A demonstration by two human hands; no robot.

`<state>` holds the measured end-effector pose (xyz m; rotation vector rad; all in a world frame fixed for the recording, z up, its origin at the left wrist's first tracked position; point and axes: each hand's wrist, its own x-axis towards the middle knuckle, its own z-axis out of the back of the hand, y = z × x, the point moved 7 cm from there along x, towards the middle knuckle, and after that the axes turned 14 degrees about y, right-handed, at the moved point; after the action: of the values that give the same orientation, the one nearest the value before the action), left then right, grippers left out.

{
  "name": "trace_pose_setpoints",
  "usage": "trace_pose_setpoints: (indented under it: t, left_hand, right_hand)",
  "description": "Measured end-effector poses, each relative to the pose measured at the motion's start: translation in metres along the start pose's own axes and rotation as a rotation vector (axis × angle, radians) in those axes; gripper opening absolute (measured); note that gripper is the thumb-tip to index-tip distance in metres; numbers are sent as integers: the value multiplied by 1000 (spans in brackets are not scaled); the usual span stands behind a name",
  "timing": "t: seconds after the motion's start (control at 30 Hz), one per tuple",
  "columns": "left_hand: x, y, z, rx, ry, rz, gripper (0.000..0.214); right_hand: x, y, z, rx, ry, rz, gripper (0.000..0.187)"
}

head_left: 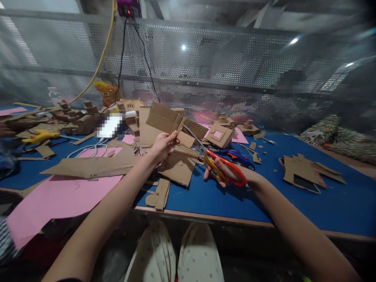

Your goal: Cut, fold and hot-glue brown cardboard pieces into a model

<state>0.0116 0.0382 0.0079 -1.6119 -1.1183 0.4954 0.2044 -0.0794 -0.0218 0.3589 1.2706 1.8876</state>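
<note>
My left hand (165, 146) is closed in a pinch at the lower edge of a creased brown cardboard piece (163, 117), which stands tilted above the table. My right hand (219, 172) grips a pair of scissors (238, 174) with red-orange and yellow handles. The scissor blades point up and left, their tips close to the cardboard by my left fingers. Beneath my hands lies a flat cardboard sheet (179, 166). A blue glue gun (236, 156) rests just beyond my right hand.
On the blue table (331, 207) are pink paper (67, 199), a yellow glue gun (41, 137), a lit phone (111, 126) with a white cable, a cardboard frame (219, 135) and cardboard cutouts (305, 170). A perforated metal screen (235, 58) runs behind. Another person's hand shows at far left.
</note>
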Motion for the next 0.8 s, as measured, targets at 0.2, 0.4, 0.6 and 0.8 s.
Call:
trace_pose_setpoints:
  t: [0.2, 0.4, 0.6, 0.8]
  left_hand:
    - [0, -10, -10, 108, 74, -1, 28]
    - [20, -29, -34, 253, 215, 74, 30]
    - [30, -37, -46, 265, 296, 46, 29]
    - [21, -25, -38, 137, 323, 61, 26]
  right_hand:
    - [1, 4, 7, -38, -66, -1, 60]
    - [5, -3, 13, -20, -148, 47, 70]
    - [8, -7, 23, -145, -358, 5, 58]
    - [4, 10, 20, -399, -364, -91, 46]
